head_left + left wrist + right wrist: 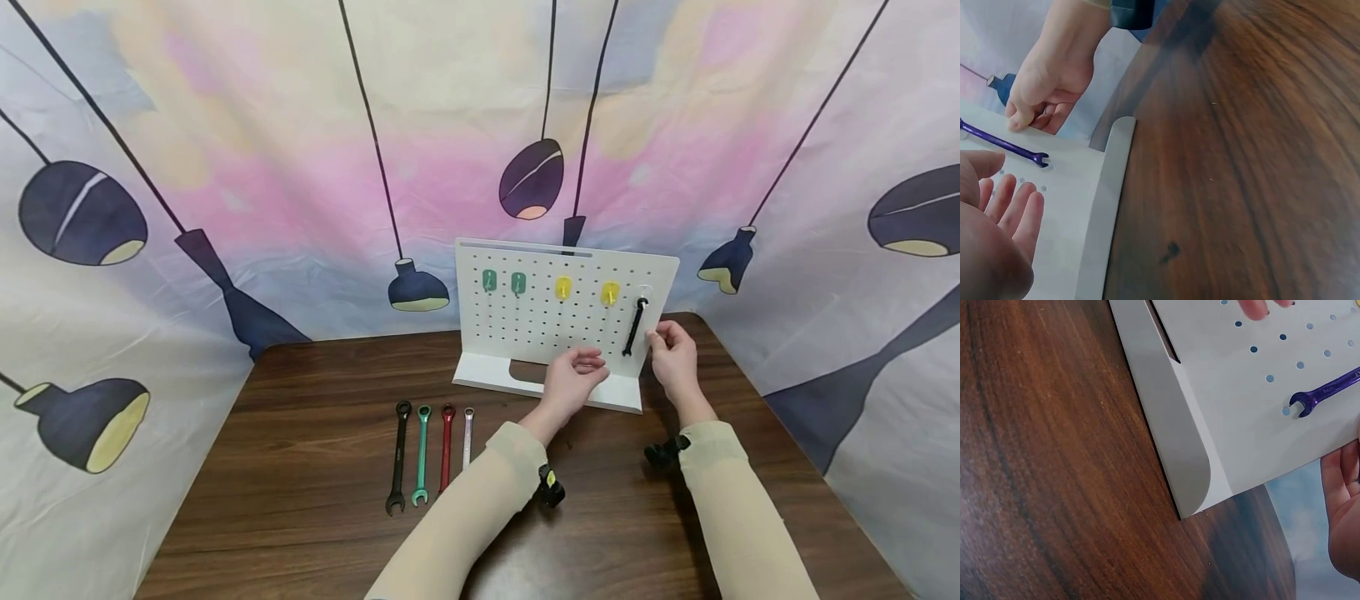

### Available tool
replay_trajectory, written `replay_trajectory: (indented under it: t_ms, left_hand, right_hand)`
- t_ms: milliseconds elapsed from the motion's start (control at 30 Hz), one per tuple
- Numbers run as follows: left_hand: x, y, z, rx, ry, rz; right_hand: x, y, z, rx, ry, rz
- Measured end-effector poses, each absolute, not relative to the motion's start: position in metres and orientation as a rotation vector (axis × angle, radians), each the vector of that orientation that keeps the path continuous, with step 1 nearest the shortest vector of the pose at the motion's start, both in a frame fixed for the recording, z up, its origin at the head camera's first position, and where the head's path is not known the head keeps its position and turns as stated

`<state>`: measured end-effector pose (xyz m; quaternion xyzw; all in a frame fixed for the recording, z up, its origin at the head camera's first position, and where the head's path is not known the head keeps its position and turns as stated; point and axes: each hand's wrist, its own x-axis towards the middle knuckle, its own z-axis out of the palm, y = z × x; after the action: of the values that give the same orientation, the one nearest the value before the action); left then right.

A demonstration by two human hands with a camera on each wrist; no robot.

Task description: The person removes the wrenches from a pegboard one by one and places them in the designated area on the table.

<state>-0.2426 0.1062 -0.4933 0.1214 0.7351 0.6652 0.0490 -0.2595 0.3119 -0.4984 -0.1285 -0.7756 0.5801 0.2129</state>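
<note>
A white pegboard (547, 317) stands upright on its folded base. A purple wrench (1005, 142), nearly black in the head view, hangs on its right side from a white hook (644, 292). My right hand (674, 367) grips the board's right edge between thumb and fingers, beside the wrench. In front of the board's lower part is my left hand (572, 383), its fingers loosely bent with nothing held. The left wrist view shows those fingers (1019, 206) near the wrench's open end, apart from it.
Two green hooks (489, 281) and two yellow hooks (563, 288) sit on the board. Left of my left arm lie a black wrench (399, 458), a green wrench (422, 454), a red wrench (446, 450) and a silver wrench (468, 437) on the wooden table (300, 483). A patterned cloth (285, 167) hangs behind.
</note>
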Motion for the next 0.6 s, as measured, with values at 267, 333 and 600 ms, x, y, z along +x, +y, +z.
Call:
replay_trajectory:
  t_ms: [267, 333, 600]
  left_hand:
    - [-0.248, 0.12, -0.477, 0.425, 2.189, 2.082]
    - [-0.249, 0.125, -0.472, 0.437, 2.161, 2.113]
    - [-0.246, 0.142, -0.459, 0.443, 2.067, 2.176]
  right_hand:
    - [-0.26, 0.313, -0.5, -0.334, -2.112, 1.623]
    - [-0.26, 0.313, -0.5, -0.322, -2.091, 1.634]
    - [-0.261, 0.312, -0.501, -0.306, -2.075, 1.636]
